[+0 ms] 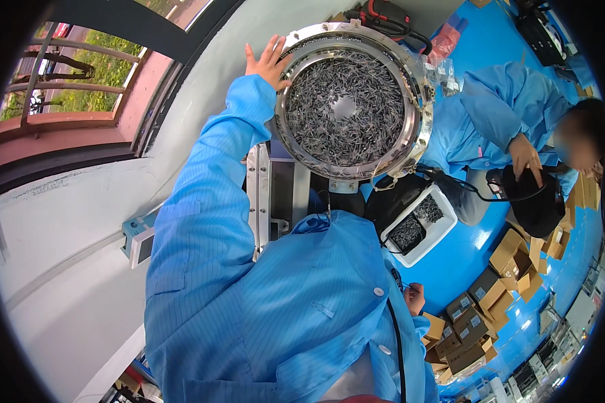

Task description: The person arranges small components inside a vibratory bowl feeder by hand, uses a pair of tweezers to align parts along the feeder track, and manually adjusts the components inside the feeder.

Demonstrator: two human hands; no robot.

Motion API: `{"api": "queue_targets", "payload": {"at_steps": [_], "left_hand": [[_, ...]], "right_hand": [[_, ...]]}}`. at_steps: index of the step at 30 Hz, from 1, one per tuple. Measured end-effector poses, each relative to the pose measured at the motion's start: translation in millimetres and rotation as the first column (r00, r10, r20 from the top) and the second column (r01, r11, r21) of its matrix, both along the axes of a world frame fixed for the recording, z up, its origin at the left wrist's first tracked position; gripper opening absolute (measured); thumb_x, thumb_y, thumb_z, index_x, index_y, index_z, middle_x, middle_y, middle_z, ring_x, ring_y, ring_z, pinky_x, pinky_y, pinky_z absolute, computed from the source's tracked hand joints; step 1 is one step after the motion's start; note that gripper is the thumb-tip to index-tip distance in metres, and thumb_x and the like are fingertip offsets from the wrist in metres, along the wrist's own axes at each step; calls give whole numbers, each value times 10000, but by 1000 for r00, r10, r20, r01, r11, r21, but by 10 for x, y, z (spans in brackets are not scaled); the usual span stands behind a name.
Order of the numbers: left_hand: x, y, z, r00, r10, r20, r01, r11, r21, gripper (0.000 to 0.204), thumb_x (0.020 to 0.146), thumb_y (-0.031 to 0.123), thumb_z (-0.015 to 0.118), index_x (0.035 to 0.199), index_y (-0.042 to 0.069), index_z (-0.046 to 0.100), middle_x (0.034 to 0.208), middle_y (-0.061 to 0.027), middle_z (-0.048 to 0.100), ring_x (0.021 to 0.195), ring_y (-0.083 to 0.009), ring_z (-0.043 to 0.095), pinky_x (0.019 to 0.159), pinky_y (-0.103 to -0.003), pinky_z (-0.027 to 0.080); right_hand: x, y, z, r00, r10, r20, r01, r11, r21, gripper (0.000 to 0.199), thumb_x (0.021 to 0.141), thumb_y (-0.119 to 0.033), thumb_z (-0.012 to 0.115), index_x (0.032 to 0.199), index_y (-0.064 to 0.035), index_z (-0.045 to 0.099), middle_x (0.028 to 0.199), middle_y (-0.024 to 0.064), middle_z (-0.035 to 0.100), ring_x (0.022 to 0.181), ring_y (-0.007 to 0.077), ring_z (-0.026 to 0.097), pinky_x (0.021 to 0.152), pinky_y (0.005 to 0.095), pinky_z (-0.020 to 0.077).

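Note:
My left hand reaches up with its fingers spread, the palm against the outer left rim of a round metal bowl feeder. Small dark metal pins fill the bowl in a thick ring around a pale bare centre. Low at my right side, my right hand is curled closed beside a small black object and a dark cable; what its fingers hold, if anything, is hidden. Blue sleeves cover both arms.
A white bin with more dark pins stands right of my body. Beyond it, a person in a blue coat rests a hand on a black object. Cardboard boxes crowd the blue floor. A wall and window are left.

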State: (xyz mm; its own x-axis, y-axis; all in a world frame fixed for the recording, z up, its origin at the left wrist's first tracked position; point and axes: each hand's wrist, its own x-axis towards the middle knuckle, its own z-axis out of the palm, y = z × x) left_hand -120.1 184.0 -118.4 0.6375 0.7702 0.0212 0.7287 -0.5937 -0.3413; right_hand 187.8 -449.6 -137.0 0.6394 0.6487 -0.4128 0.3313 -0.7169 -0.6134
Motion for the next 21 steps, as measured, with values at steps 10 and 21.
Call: {"api": "queue_targets", "payload": {"at_steps": [10, 21], "left_hand": [[26, -19, 110, 1000, -31, 4, 31, 999, 10, 712, 709, 564, 558, 1300, 205, 388, 1470, -51, 64, 1355, -197, -29, 937, -692, 122], [55, -96, 90, 996, -21, -89, 23, 1000, 14, 725, 705, 569, 560, 1303, 200, 382, 1471, -46, 54, 1354, -198, -39, 935, -690, 125]], "right_hand": [[38, -15, -7, 1000, 11, -23, -11, 1000, -11, 185, 729, 22, 556, 902, -35, 527, 703, 96, 569, 542, 165, 530, 499, 252, 447], [73, -20, -28, 999, 12, -30, -12, 1000, -22, 188, 729, 20, 556, 906, -36, 526, 693, 93, 565, 532, 160, 519, 500, 251, 446]]}}
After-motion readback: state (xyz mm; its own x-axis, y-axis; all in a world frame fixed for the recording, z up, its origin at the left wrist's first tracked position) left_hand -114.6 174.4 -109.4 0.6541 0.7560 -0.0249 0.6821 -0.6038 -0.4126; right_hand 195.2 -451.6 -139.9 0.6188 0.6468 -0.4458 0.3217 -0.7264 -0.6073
